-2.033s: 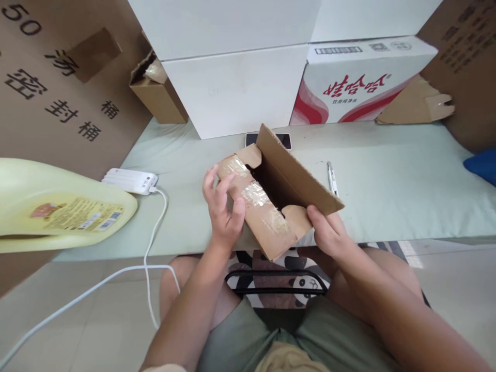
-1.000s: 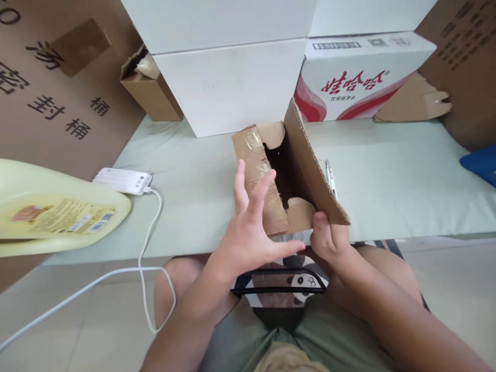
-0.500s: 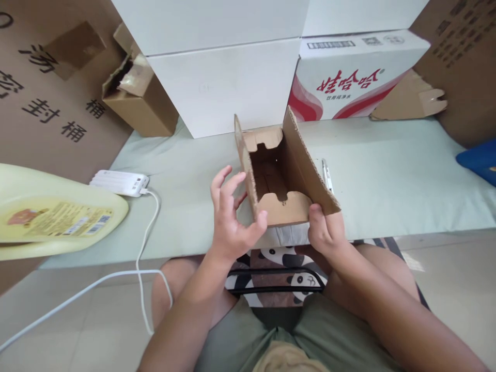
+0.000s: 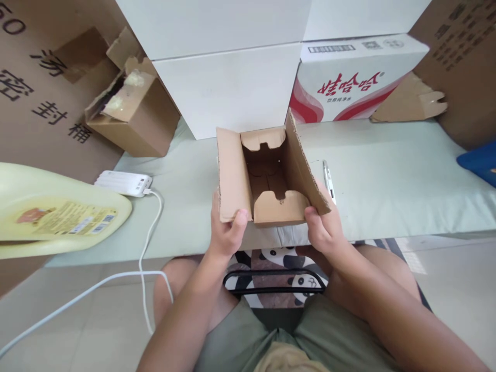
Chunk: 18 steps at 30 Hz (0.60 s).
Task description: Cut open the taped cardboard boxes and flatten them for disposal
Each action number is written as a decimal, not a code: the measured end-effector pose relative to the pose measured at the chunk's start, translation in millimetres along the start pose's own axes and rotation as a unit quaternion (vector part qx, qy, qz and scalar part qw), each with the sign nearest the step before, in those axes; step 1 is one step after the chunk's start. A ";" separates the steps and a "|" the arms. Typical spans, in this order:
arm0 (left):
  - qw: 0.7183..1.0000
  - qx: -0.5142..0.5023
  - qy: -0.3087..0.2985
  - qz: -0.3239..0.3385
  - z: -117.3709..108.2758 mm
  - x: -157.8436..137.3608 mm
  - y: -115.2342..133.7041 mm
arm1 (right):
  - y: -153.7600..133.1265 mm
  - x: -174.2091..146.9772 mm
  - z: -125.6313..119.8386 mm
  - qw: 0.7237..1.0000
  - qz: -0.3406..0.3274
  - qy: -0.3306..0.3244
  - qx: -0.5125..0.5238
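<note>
A small brown cardboard box [image 4: 279, 213] stands at the front of the bench with its top flaps up and its inside bare. My left hand [image 4: 227, 232] grips the left flap [image 4: 233, 175], thumb on the inner face and fingers behind it, partly hidden. On the other side, my right hand [image 4: 325, 225] pinches the near corner of the right flap [image 4: 304, 160], thumb inside, fingers behind. The two short notched flaps lean over the opening at the near and far ends. A silver utility knife [image 4: 328, 178] lies just right of the box.
White cartons [image 4: 228, 93] and a red-and-white printed carton [image 4: 349, 88] line the back. At left are an opened cardboard box [image 4: 143, 119], a white power bank [image 4: 124, 183] with a cable, and a yellow jug [image 4: 58, 206]. Something blue [image 4: 478, 160] sits at the right edge.
My left hand has closed on the left flap, which has swung outward to the left. My right hand keeps hold of the right flap. The opened box at left has shifted slightly nearer.
</note>
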<state>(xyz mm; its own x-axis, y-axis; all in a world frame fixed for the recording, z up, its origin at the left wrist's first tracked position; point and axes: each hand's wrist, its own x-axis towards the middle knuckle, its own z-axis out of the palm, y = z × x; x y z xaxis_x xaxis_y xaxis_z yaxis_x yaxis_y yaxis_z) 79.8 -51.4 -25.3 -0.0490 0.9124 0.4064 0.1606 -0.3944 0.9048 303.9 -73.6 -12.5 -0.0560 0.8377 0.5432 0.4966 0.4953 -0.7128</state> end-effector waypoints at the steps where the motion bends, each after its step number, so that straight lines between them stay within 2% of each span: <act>1: 1.000 0.000 0.004 -0.001 -0.3 0.6 0.0 | 0.4 0.1 0.2 1.000 -0.006 0.000 0.004; 6: 1.000 -0.008 0.015 -0.016 -1.6 1.0 -1.8 | 2.2 0.0 -0.4 1.000 -0.019 -0.006 0.009; 12: 0.990 -0.063 0.052 -0.112 -1.7 -3.2 -20.1 | 2.9 -4.8 -1.9 0.998 -0.015 -0.046 0.046; 15: 0.982 -0.082 0.074 -0.152 -3.3 1.7 -21.9 | 5.2 -7.2 -1.0 0.996 0.031 -0.047 0.070; 18: 0.963 -0.146 0.102 -0.201 -5.6 11.5 -15.4 | 12.9 -6.2 -0.2 0.990 0.126 -0.034 0.049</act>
<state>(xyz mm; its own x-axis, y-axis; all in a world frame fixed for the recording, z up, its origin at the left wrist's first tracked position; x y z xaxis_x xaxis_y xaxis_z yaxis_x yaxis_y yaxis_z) 71.3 -35.4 -33.9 -0.2472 0.9690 0.0045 -0.1953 -0.0543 0.9792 310.9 -72.4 -24.9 -0.0002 0.9494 0.3141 0.4162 0.2857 -0.8632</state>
